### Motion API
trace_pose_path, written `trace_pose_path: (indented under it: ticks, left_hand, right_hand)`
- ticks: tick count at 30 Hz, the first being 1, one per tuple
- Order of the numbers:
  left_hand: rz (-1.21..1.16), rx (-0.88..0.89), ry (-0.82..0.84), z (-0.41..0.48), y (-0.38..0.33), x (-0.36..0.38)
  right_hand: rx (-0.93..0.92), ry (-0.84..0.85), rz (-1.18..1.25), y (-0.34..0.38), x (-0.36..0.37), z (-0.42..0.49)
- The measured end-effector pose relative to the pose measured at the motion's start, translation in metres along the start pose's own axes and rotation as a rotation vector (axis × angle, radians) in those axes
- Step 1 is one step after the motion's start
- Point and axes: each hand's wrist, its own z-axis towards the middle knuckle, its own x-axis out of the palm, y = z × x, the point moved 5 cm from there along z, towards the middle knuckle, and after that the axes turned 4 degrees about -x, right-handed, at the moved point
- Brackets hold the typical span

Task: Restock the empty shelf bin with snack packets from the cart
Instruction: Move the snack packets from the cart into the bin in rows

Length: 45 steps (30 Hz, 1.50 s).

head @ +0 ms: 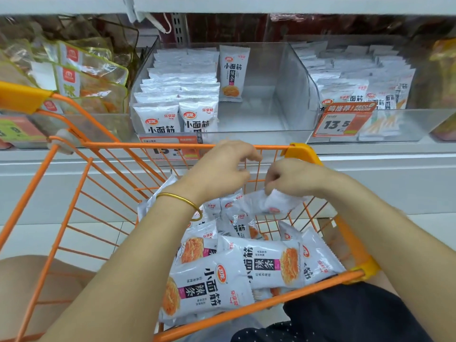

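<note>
Snack packets (212, 287) lie heaped in the orange cart (148, 145), nearest the person, mostly flat. Just above the heap, the right hand (293, 178) pinches one white packet (271, 203) by its edge, and it hangs below the fingers with its long axis roughly crosswise. The left hand (219, 171), just beside it, has loosely curled fingers with nothing visibly in them. Straight ahead and higher, past the cart's far rim, the clear shelf bin (296, 77) is full on its left. Its bare right part holds a single upright packet (234, 72) at the back. Both hands look about equally near that gap, so the carry should go forward and up.
</note>
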Motion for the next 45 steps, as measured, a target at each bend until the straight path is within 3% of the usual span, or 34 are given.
trace_pose_path:
  ticks: [3, 5, 8, 10, 13, 16, 23, 27, 30, 33, 36, 41, 45]
  left_hand:
    - [-0.144, -0.103, 0.279, -0.005, -0.001, 0.012]
    - [-0.179, -0.104, 0.375, -0.008, -0.005, 0.016]
    - [-0.323, -0.118, 0.303, -0.008, -0.007, 0.012]
    - [-0.436, -0.171, 0.207, -0.006, -0.003, 0.005]
    - [-0.580, -0.281, 0.102, -0.003, 0.006, -0.004]
    - [-0.630, -0.281, 0.091, -0.002, 0.003, -0.003]
    - [-0.715, -0.334, 0.023, 0.002, 0.000, -0.016]
    - [-0.460, -0.258, -0.201, 0.014, -0.001, -0.041]
    - [-0.326, -0.210, -0.425, 0.019, 0.004, -0.062]
    - [0.225, -0.093, -0.627, 0.022, 0.022, -0.075]
    - [0.473, -0.123, -0.617, 0.029, 0.043, -0.070]
    - [0.592, -0.111, -0.607, 0.036, 0.056, -0.056]
    - [0.635, -0.104, -0.634, 0.036, 0.057, -0.052]
  right_hand:
    - [0.037, -0.063, 0.472, -0.006, -0.014, -0.011]
    - [0.028, -0.038, 0.836, -0.005, -0.018, -0.017]
    - [0.016, -0.015, 1.161, -0.006, -0.018, -0.017]
    - [-0.009, -0.041, 1.226, -0.010, -0.020, -0.014]
    - [-0.093, -0.046, 1.177, -0.006, -0.015, -0.012]
    - [-0.159, -0.088, 1.174, 0.003, -0.013, -0.012]
    - [-0.147, -0.169, 1.292, 0.007, -0.029, -0.007]
    - [-0.212, -0.114, 1.181, 0.021, -0.046, -0.001]
    - [-0.144, -0.228, 1.283, 0.016, -0.074, 0.022]
    - [-0.053, -0.424, 1.309, 0.006, -0.103, 0.063]
    - [0.003, -0.509, 1.150, 0.002, -0.115, 0.115]
    - [0.079, -0.628, 0.785, -0.010, -0.120, 0.190]
    - [0.062, -0.694, 0.638, -0.002, -0.131, 0.214]
